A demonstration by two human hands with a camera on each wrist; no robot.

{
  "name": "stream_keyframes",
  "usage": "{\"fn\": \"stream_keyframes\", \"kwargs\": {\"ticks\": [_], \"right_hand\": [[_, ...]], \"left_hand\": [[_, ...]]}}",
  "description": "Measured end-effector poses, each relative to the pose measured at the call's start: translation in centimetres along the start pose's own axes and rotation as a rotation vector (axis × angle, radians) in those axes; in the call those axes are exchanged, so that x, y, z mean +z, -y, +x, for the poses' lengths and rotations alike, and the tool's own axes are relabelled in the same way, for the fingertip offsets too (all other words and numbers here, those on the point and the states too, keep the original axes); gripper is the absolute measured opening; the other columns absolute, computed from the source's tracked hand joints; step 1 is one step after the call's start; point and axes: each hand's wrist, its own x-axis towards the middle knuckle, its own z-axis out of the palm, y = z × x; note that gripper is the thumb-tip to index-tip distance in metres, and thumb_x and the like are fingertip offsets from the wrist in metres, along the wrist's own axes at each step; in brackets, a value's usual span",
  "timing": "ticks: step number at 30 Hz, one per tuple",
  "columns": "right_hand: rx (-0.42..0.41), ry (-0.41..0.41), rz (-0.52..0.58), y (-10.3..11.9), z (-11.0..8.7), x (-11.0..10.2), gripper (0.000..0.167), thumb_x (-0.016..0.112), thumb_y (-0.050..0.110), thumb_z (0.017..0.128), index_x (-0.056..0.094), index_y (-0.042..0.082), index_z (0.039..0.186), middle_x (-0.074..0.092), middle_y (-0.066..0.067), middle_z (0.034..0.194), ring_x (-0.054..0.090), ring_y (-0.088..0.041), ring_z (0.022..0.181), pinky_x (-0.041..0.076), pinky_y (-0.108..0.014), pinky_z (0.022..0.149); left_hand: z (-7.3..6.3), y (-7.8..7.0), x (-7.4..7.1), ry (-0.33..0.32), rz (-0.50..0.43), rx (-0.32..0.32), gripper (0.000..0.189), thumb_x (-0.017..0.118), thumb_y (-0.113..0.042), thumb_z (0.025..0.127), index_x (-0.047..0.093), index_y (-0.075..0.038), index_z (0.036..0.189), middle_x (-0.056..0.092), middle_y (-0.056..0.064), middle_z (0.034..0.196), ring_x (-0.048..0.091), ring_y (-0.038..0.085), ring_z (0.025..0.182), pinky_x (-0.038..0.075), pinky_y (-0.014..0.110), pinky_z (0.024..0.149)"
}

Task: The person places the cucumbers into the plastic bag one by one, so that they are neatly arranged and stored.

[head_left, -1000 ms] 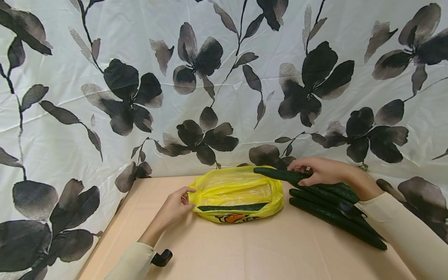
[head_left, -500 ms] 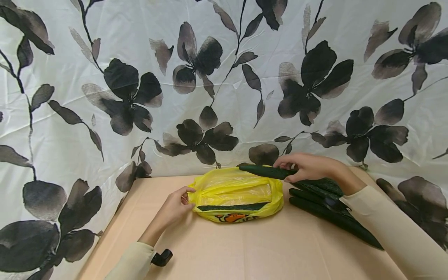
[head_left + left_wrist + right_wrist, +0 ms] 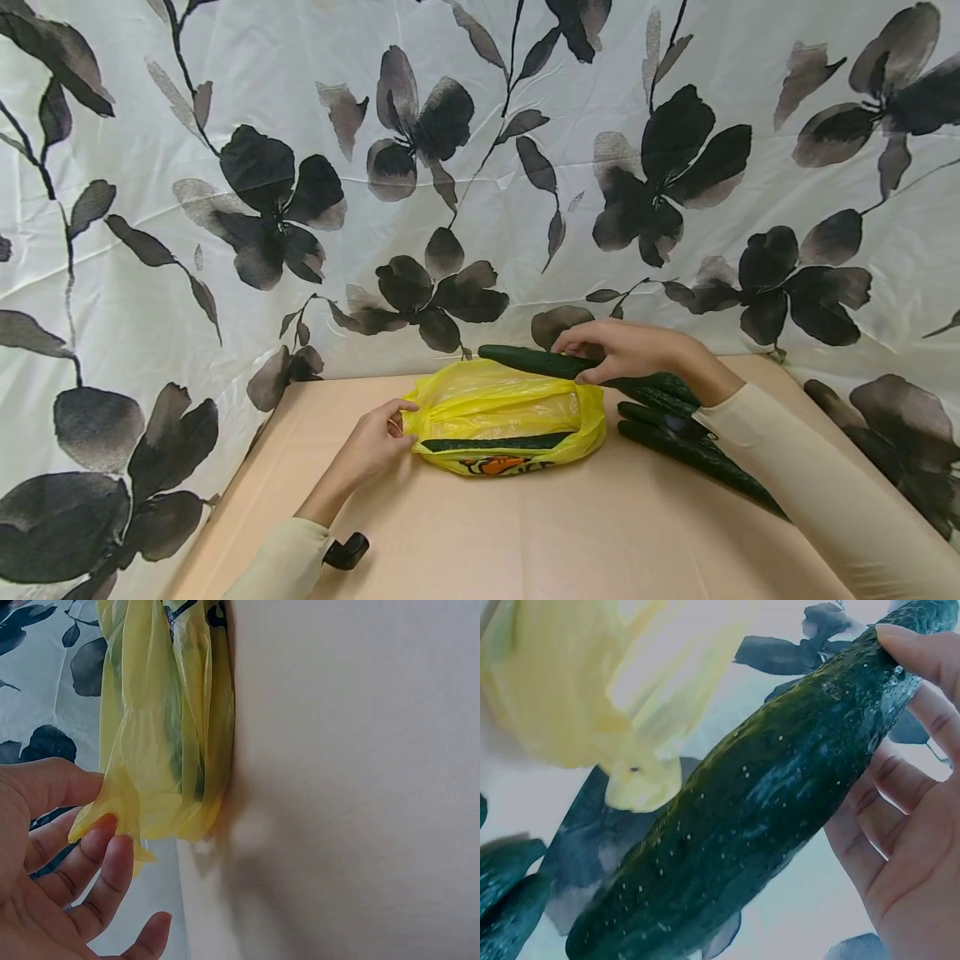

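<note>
My left hand [image 3: 372, 444] pinches the left end of a yellow plastic bag [image 3: 510, 387] lying on the table; in the left wrist view thumb and fingertips grip its gathered edge. A dark green strip, apparently a cucumber [image 3: 498, 442], shows at the bag's near side. Above the bag's upper right part, my right hand [image 3: 633, 354] holds another dark green cucumber [image 3: 757, 787] between thumb and fingers. Its far end reaches left over the bag's back edge. More cucumbers [image 3: 697, 458] lie side by side at the right, partly hidden by the right forearm.
The pale peach tabletop [image 3: 510, 533] spreads in front of the bag. Behind it hangs a white cloth [image 3: 540, 208] with dark flower prints, close to the table's back edge. A black wrist device [image 3: 347, 552] sits at the left cuff.
My right hand has moved left with the cucumber, lifting it slightly off the pile and over the back of the bag. My left hand stays at the bag's left end.
</note>
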Motion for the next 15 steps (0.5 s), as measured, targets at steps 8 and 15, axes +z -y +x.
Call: {"fn": "stream_keyframes", "kwargs": {"ticks": [8, 15], "right_hand": [[-0.067, -0.010, -0.009, 1.3, 1.9, 0.0, 0.045, 0.074, 0.027, 0.092, 0.060, 0.018, 0.135, 0.065, 0.006, 0.116, 0.061, -0.013, 0.100, 0.055, -0.035, 0.083], [-0.107, 0.005, -0.003, 2.2, 3.4, 0.5, 0.048, 0.073, 0.028, 0.093, 0.059, 0.017, 0.138, 0.064, 0.000, 0.127, 0.064, -0.016, 0.109, 0.056, -0.035, 0.089]], "left_hand": [[0.1, -0.1, 0.0, 0.004, -0.003, -0.005, 0.046, 0.078, 0.001, 0.082, 0.065, -0.005, 0.126, 0.056, 0.006, 0.085, 0.054, 0.016, 0.078, 0.045, 0.026, 0.068], [0.1, 0.0, 0.0, 0.002, -0.002, -0.005, 0.045, 0.077, 0.001, 0.082, 0.065, -0.005, 0.126, 0.056, 0.005, 0.085, 0.054, 0.016, 0.078, 0.044, 0.027, 0.068]]}}
